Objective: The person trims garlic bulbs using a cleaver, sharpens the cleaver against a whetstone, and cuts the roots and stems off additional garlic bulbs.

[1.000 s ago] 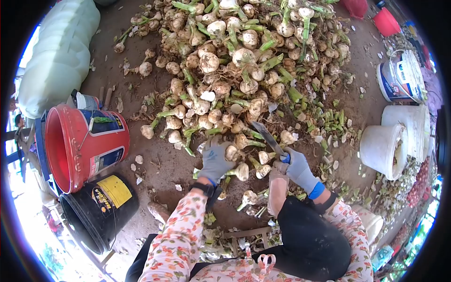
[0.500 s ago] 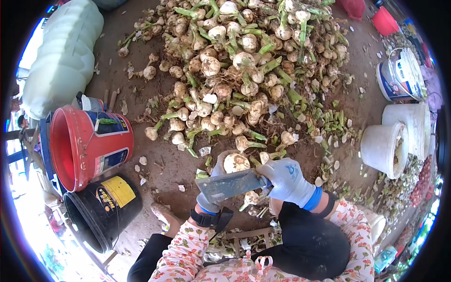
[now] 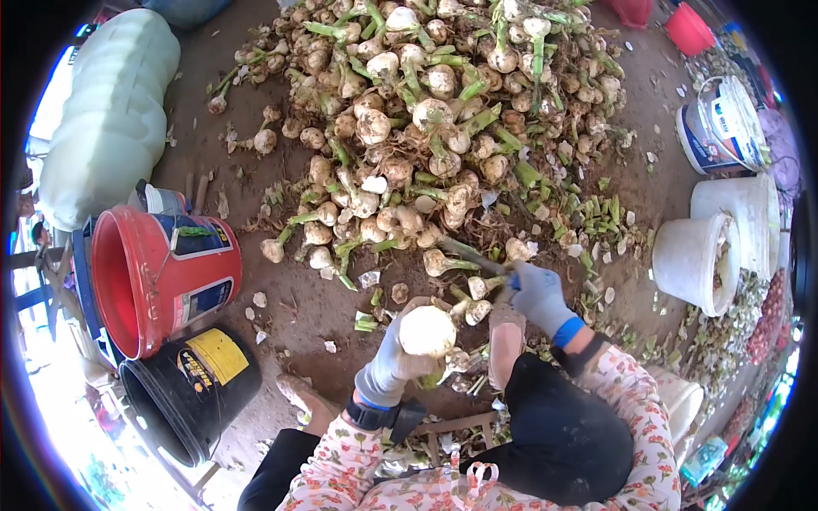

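My left hand (image 3: pixel 385 364), in a light grey glove, grips a large pale garlic bulb (image 3: pixel 428 330) with its cut face turned up. My right hand (image 3: pixel 540 298), gloved too, is closed round the handle of a cleaver (image 3: pixel 467 252). The blade appears nearly edge-on and points up and left toward the heap of garlic bulbs (image 3: pixel 439 123), which have green stems and dirty roots. Between my hands a few loose bulbs (image 3: pixel 478 288) lie on the ground. Below the left hand is a small piece of green stem (image 3: pixel 365 323).
On the left, a red bucket (image 3: pixel 166 272) and a black bucket (image 3: pixel 217 375) lie tipped on their sides, near a large pale plastic container (image 3: pixel 106 119). White buckets (image 3: pixel 690 255) stand at right. Cut stems and skins (image 3: pixel 596 221) litter the brown ground. My foot (image 3: pixel 505 345) is close to the right hand.
The cleaver has swung away from the bulb, up and right with my right hand. My left hand has lowered slightly, and the bulb now shows a clean white face.
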{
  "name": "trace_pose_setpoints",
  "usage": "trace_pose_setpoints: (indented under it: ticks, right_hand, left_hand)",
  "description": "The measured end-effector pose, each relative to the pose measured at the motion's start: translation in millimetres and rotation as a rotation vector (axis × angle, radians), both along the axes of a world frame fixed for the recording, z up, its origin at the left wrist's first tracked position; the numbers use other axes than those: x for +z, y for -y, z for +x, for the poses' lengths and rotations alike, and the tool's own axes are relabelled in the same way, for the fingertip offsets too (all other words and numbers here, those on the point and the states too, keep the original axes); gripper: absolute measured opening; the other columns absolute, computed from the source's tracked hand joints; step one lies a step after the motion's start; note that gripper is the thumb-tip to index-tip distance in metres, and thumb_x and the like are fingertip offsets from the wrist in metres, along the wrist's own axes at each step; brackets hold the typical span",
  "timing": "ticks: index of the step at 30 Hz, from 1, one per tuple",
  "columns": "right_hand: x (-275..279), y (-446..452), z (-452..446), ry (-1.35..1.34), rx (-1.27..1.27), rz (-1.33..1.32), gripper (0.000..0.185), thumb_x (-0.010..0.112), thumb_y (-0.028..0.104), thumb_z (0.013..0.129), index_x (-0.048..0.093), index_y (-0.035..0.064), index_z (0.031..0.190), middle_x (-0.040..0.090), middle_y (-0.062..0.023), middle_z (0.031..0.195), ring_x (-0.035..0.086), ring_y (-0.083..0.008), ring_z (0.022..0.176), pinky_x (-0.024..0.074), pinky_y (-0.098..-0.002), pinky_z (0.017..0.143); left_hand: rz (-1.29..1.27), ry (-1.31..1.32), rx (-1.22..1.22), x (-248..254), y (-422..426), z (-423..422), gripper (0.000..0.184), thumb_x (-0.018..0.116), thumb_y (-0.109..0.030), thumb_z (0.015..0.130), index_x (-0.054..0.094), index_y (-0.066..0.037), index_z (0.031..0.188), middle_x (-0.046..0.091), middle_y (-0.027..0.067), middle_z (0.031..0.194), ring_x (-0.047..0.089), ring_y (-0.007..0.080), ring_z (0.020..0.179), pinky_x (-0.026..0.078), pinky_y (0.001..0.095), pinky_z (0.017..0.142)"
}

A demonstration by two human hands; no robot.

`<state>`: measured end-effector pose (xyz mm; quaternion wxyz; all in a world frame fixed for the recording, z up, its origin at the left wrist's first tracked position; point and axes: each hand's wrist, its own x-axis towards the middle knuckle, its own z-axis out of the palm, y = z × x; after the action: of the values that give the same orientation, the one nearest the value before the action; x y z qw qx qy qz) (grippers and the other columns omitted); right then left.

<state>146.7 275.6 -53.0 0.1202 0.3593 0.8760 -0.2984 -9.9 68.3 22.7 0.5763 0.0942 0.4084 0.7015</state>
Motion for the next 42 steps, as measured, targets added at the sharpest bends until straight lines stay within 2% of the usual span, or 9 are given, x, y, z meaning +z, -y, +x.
trace_pose_setpoints:
  ticks: [8,16,19,22,24,29,32,37,42]
  right_hand:
    - [52.6,23.2,-25.2,-0.375,-0.256,-1.199,0.028,0.069,0.016,0.083,0.060,0.0023,0.106,0.062,-0.0012,0.086,0.053,-0.0084,0.074,0.0442,-0.0221,0.069]
    - [70.3,2.6,-39.1,-0.501,-0.398,-0.776,0.025,0.070,0.008,0.077,0.060,-0.0002,0.098,0.060,-0.0035,0.079,0.055,-0.0109,0.068,0.0449,-0.0262,0.063]
    - [64.6,8.5,-42.1,-0.678,-0.248,-0.228,0.025,0.070,0.008,0.072,0.061,0.0037,0.095,0.062,-0.0090,0.075,0.060,-0.0165,0.065,0.0470,-0.0283,0.059]
    - [70.1,28.6,-30.2,-0.820,-0.067,-0.286,0.021,0.069,0.009,0.071,0.061,0.0059,0.090,0.063,-0.0086,0.075,0.063,-0.0230,0.068,0.0494,-0.0313,0.062]
    - [74.5,34.3,-30.6,-0.348,0.197,-0.274,0.030,0.069,0.013,0.064,0.060,0.0115,0.092,0.061,-0.0062,0.074,0.063,-0.0263,0.070,0.0496,-0.0359,0.063]
    - [84.8,38.2,-24.8,-0.701,0.357,-0.131,0.031,0.067,0.015,0.065,0.059,0.0117,0.094,0.061,-0.0099,0.079,0.061,-0.0300,0.072,0.0477,-0.0388,0.063]
    - [37.4,29.0,-14.1,-0.072,0.223,-0.167,0.029,0.067,0.015,0.067,0.058,0.0098,0.094,0.060,-0.0108,0.078,0.061,-0.0319,0.072,0.0475,-0.0404,0.063]
    - [75.7,32.3,-19.1,-0.268,-0.172,-0.491,0.023,0.066,0.013,0.067,0.061,0.0084,0.089,0.061,-0.0099,0.073,0.062,-0.0269,0.067,0.0476,-0.0345,0.060]
    - [70.0,37.4,-19.6,-0.638,0.252,-0.131,0.031,0.069,0.012,0.062,0.062,0.0106,0.092,0.061,-0.0074,0.072,0.062,-0.0266,0.066,0.0481,-0.0354,0.058]
  left_hand:
    - [-0.037,0.289,0.105,-14.1,-16.6,9.8,0.100,0.089,-0.019,0.054,0.033,-0.005,0.136,0.056,0.0065,0.115,0.058,0.0182,0.102,0.048,0.0285,0.087]
    - [-0.715,-0.715,-0.379,10.7,-24.3,-6.5,0.074,0.076,-0.013,0.064,0.043,-0.002,0.129,0.059,0.0065,0.104,0.056,0.0132,0.097,0.045,0.0293,0.087]
    - [-0.524,-0.030,-0.119,-35.2,-0.1,6.6,0.060,0.069,-0.028,0.074,0.047,-0.003,0.123,0.060,0.0060,0.092,0.055,0.0112,0.076,0.045,0.0259,0.062]
    - [-0.371,0.499,0.049,-33.0,4.1,9.5,0.057,0.065,-0.039,0.079,0.049,-0.005,0.122,0.061,0.0066,0.090,0.053,0.0168,0.069,0.040,0.0250,0.052]
    - [-0.306,0.586,0.057,-31.3,5.6,11.2,0.058,0.066,-0.040,0.078,0.050,-0.006,0.122,0.061,0.0062,0.091,0.054,0.0180,0.070,0.041,0.0249,0.052]
    - [-0.358,0.212,0.034,-19.4,5.7,21.8,0.052,0.064,-0.035,0.080,0.051,-0.005,0.120,0.062,0.0087,0.093,0.058,0.0177,0.074,0.046,0.0261,0.058]
    - [-0.293,0.562,0.099,-25.1,11.4,15.2,0.046,0.063,-0.029,0.082,0.051,-0.005,0.120,0.063,0.0081,0.093,0.059,0.0175,0.075,0.048,0.0282,0.061]
    - [-0.304,0.111,0.179,-38.7,19.5,14.0,0.060,0.068,-0.012,0.074,0.044,-0.001,0.128,0.060,0.0057,0.109,0.059,0.0185,0.094,0.047,0.0286,0.083]
    - [-0.337,-0.107,0.183,-35.0,20.6,17.3,0.071,0.074,-0.006,0.069,0.035,-0.003,0.129,0.057,0.0090,0.111,0.058,0.0175,0.094,0.048,0.0298,0.085]
